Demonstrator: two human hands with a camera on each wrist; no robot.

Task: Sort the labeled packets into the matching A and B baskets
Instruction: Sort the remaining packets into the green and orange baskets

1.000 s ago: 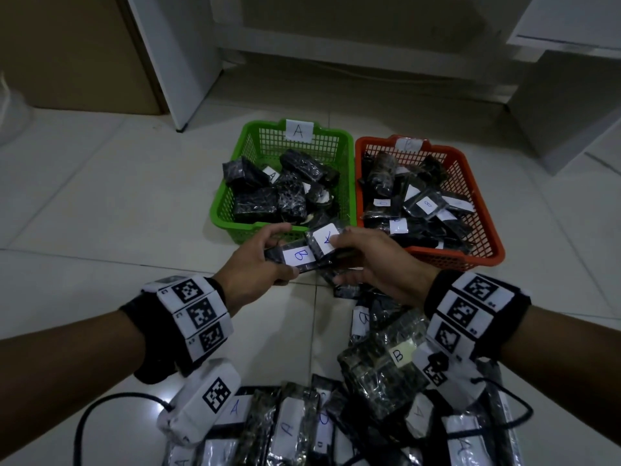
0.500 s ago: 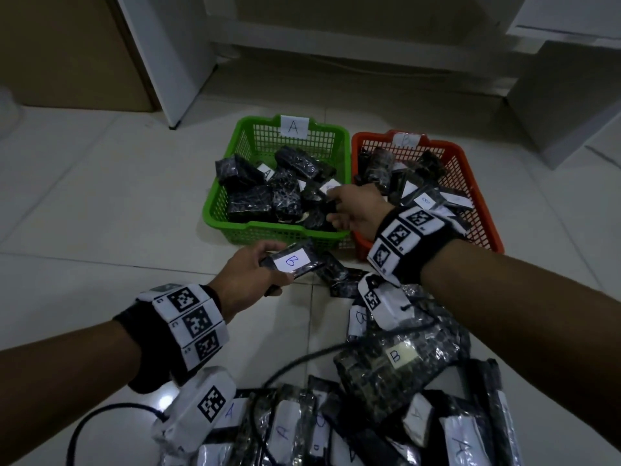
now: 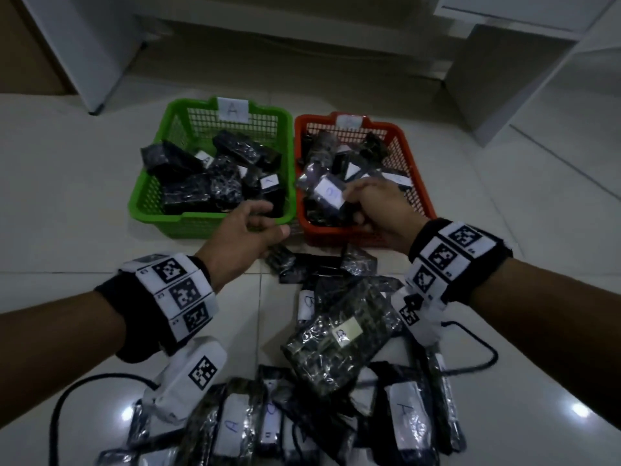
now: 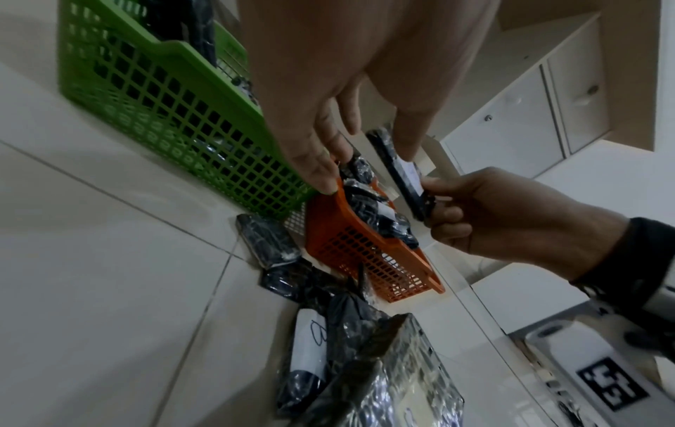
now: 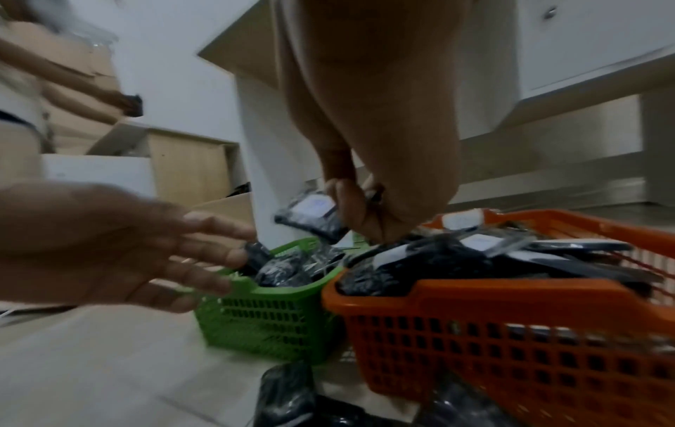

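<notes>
two baskets, one green basket (image 3: 148, 196) and one orange basket (image 3: 416, 183); two hands; many packets, uncountable

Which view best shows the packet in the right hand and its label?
The head view: the packet faces the camera over the orange basket, its white label readable as B, pinched by the right hand. The left wrist view shows it nearly edge-on, the label foreshortened. The right wrist view shows it blurred, partly behind the thumb.

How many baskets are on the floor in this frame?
2. The green basket, tagged A, sits on the left; the orange basket stands right beside it, both holding packets. No other basket shows in any view.
</notes>
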